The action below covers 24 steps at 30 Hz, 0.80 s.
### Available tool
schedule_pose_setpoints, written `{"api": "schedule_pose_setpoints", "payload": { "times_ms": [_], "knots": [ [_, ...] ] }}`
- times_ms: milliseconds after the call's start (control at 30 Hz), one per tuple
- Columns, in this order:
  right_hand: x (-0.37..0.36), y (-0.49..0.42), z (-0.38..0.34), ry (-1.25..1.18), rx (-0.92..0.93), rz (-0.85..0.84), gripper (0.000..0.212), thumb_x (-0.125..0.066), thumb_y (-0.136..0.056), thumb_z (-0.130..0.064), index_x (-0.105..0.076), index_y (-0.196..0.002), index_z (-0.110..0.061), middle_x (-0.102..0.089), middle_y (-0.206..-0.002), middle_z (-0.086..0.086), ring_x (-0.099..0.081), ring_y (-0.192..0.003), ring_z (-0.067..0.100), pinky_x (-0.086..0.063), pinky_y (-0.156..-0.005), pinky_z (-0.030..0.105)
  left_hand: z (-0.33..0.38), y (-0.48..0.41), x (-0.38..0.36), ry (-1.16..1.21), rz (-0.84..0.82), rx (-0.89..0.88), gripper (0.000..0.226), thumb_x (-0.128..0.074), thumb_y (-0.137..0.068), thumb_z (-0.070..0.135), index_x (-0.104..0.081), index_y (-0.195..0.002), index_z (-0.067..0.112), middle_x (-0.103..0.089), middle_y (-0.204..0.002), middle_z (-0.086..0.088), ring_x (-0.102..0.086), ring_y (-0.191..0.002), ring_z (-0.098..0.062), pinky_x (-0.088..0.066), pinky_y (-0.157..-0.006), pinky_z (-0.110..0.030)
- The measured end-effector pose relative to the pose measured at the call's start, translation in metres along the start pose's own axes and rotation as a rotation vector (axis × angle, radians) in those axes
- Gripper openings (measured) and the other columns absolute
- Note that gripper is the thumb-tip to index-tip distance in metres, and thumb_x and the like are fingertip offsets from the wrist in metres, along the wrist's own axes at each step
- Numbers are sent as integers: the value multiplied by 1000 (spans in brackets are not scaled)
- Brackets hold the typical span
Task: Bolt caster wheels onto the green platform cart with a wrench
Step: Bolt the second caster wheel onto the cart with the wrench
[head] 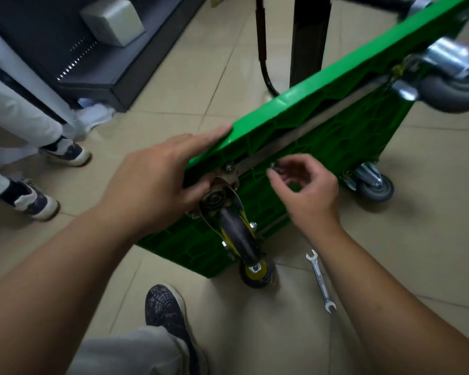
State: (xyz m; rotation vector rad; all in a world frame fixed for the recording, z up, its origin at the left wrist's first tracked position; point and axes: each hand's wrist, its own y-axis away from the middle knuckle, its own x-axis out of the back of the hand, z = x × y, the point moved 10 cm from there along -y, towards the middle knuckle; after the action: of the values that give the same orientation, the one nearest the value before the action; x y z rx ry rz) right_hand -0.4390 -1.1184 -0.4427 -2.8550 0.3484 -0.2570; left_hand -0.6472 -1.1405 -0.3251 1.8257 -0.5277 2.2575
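Observation:
The green platform cart (336, 109) stands tipped on its long edge on the tiled floor, ribbed underside towards me. My left hand (157, 177) grips its near top corner, fingers over the edge and thumb by the mounting plate of a black-and-yellow caster wheel (238, 234). My right hand (306, 188) pinches a small metal fastener (273, 167) against the underside, just right of that plate. A silver open-ended wrench (320, 280) lies on the floor below my right forearm. Two grey casters (374, 182) (450, 85) sit on the cart's far end. A second yellow-hubbed wheel (255, 272) is at the bottom near corner.
My dark shoe (165, 312) is planted left of the wrench. Another person's legs and two shoes (65, 152) stand at the left. A black cabinet base (98, 58) fills the upper left, and a dark post (309, 36) rises behind the cart.

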Motion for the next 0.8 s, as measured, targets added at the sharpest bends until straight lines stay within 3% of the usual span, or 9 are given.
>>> {"api": "schedule_pose_setpoints", "payload": {
  "times_ms": [167, 300, 567, 733, 800],
  "knots": [
    [-2, 6, -68, -129, 14, 9, 16, -82, -82, -10, -71, -93, -9, -73, -82, -2, -70, -71, 11, -54, -66, 19, 0, 0, 0, 12, 15, -7, 75, -61, -88, 44, -26, -153, 58, -63, -129, 15, -66, -104, -19, -55, -74, -39],
    [-6, 23, -102, -435, -55, -62, 18, -79, -81, 2, -71, -95, -4, -75, -88, 12, -74, -83, 26, -59, -77, 29, -1, 0, -1, 16, 25, -8, 73, -60, -90, 45, -26, -153, 57, -64, -117, 14, -66, -97, -17, -54, -71, -40],
    [-2, 42, -162, -352, 189, -202, 25, -79, -77, 6, -70, -98, -5, -74, -91, 7, -72, -83, 23, -57, -77, 26, -4, -2, -2, 9, 26, -5, 72, -60, -93, 47, -23, -154, 58, -63, -115, 16, -63, -95, -14, -50, -68, -35],
    [-15, 39, -127, -627, -131, -224, 23, -75, -80, -3, -68, -102, 0, -74, -89, 13, -71, -78, 21, -56, -71, 24, -5, -3, -4, -8, 21, 14, 73, -60, -93, 45, -22, -154, 58, -63, -113, 15, -62, -93, -13, -47, -66, -32],
    [-16, 39, -117, -648, -169, -224, 24, -75, -79, -4, -68, -102, -1, -73, -88, 13, -71, -77, 21, -56, -70, 25, -5, -3, -3, -15, 22, 18, 73, -59, -93, 45, -22, -154, 58, -63, -112, 15, -62, -92, -13, -46, -65, -31]
  ]
}}
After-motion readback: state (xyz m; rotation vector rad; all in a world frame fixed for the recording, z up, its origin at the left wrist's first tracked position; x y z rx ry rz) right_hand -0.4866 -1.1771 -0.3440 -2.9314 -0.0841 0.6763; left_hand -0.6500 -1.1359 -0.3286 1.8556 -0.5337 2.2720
